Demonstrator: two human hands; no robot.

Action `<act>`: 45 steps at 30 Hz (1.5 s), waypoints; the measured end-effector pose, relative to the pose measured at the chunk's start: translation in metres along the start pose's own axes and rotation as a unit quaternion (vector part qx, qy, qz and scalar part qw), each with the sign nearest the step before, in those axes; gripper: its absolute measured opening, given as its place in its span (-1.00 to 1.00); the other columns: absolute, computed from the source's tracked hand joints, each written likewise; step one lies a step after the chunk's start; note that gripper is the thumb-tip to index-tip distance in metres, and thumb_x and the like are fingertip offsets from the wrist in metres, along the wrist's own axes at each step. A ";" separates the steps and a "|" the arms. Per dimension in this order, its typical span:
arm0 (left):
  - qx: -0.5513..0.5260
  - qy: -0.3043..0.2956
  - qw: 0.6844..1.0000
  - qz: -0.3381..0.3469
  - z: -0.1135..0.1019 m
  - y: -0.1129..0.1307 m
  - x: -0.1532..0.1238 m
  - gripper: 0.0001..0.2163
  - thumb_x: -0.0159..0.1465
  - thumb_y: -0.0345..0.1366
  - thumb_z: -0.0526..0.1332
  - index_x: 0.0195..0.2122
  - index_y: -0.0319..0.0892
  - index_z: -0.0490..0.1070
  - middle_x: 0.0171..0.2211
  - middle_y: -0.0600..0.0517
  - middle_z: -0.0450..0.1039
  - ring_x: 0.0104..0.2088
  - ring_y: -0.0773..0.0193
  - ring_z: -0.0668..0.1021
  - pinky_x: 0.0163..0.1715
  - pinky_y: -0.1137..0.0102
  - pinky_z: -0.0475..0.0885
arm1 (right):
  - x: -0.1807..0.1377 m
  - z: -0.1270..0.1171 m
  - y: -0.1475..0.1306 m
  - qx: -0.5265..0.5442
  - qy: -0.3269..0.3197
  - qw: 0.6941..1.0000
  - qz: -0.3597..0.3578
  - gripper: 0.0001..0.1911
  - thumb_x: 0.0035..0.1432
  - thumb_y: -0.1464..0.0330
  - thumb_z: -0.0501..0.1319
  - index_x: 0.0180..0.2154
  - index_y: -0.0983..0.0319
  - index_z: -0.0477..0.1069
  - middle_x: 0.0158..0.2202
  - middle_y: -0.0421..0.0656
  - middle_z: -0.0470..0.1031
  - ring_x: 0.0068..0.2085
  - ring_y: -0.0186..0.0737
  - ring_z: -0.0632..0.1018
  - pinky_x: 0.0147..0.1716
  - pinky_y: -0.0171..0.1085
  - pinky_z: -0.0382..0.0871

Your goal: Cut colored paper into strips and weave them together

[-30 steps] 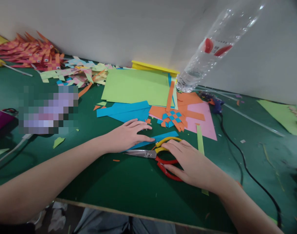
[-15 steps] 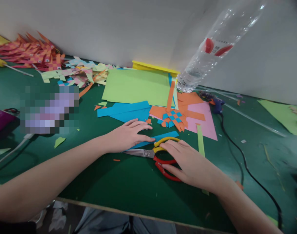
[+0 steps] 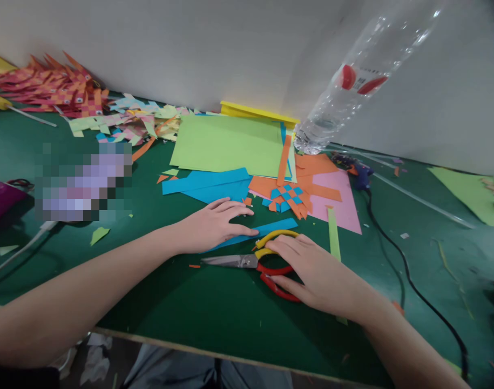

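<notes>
My right hand (image 3: 305,270) is wrapped round the handles of a pair of scissors (image 3: 230,261) with yellow and red grips. The blades point left and lie just on the near side of a blue paper strip (image 3: 277,226). My left hand (image 3: 212,227) rests palm down with fingers stretched out, its thumb on that strip. Behind it lie wider blue paper pieces (image 3: 218,182). A woven blue and orange paper piece (image 3: 289,197) sits on orange paper (image 3: 317,165), beyond my right hand.
Light green sheets (image 3: 226,143) lie near the wall, beside a clear plastic bottle (image 3: 331,111). A glue gun (image 3: 360,175) with a black cord (image 3: 396,248) is on the right. Paper scraps (image 3: 133,121) and red-orange woven paper pieces (image 3: 60,89) fill the back left. A pink sheet (image 3: 344,208) lies right.
The scissors have shifted slightly toward me, so their blades are now apart from the blue strip. My left hand has stayed in place.
</notes>
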State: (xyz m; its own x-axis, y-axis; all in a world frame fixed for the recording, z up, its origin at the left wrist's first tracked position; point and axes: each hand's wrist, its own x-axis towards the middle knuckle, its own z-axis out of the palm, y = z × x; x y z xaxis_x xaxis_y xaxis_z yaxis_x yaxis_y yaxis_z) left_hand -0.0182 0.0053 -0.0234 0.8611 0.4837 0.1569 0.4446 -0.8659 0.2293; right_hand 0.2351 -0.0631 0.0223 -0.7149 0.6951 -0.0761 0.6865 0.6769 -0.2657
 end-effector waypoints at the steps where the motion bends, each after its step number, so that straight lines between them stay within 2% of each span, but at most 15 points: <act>1: -0.001 0.000 1.000 -0.001 0.000 0.000 0.000 -0.65 0.42 -0.39 0.03 0.15 0.12 0.34 0.25 -0.02 0.19 0.28 0.12 0.20 0.27 0.06 0.03 | 0.000 0.000 -0.001 0.000 -0.001 1.000 -0.004 -0.64 0.27 0.25 0.13 0.05 0.27 0.35 0.01 0.02 0.51 -0.01 -0.01 0.50 -0.01 0.02 0.38; 7: -0.004 0.000 1.000 -0.004 -0.001 0.001 0.000 -0.68 0.45 -0.33 0.00 0.14 0.13 0.35 0.24 0.00 0.19 0.28 0.14 0.19 0.27 0.07 0.04 | 0.001 0.001 -0.007 0.003 -0.001 1.000 -0.005 -0.64 0.26 0.27 0.14 0.03 0.30 0.35 0.00 0.04 0.52 -0.01 0.00 0.51 -0.02 0.01 0.38; 19: -0.013 -0.008 1.000 -0.002 -0.002 -0.001 -0.001 -0.61 0.43 -0.41 -0.01 0.21 0.11 0.25 0.25 -0.02 0.16 0.29 0.15 0.17 0.27 0.10 0.03 | -0.001 0.003 -0.006 0.007 0.028 0.999 0.026 -0.63 0.19 0.25 0.19 0.01 0.25 0.34 -0.04 0.01 0.53 0.00 0.00 0.51 -0.01 0.03 0.38; 29: -0.015 -0.002 1.000 0.003 -0.002 -0.001 0.000 -0.64 0.43 -0.38 0.00 0.19 0.07 0.30 0.25 -0.05 0.18 0.29 0.10 0.19 0.27 0.06 0.03 | -0.003 0.001 -0.005 -0.004 0.029 0.999 0.039 -0.65 0.17 0.21 0.20 -0.05 0.24 0.37 -0.07 0.00 0.53 -0.02 0.01 0.52 -0.06 -0.01 0.42; 45: -0.003 -0.010 1.000 0.002 -0.002 0.000 0.000 -0.59 0.38 -0.47 0.03 0.19 0.07 0.30 0.25 -0.05 0.17 0.30 0.10 0.18 0.28 0.06 0.03 | -0.003 0.005 -0.005 -0.018 0.040 0.999 0.027 -0.62 0.19 0.21 0.19 0.00 0.24 0.37 -0.05 0.01 0.53 -0.03 0.02 0.51 -0.06 0.03 0.43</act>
State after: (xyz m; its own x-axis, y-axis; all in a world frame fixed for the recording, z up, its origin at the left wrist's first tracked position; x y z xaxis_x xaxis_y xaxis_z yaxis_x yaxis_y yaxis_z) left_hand -0.0186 0.0056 -0.0212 0.8678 0.4772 0.1386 0.4393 -0.8670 0.2351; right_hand 0.2330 -0.0694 0.0190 -0.6650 0.7467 -0.0128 0.7290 0.6454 -0.2280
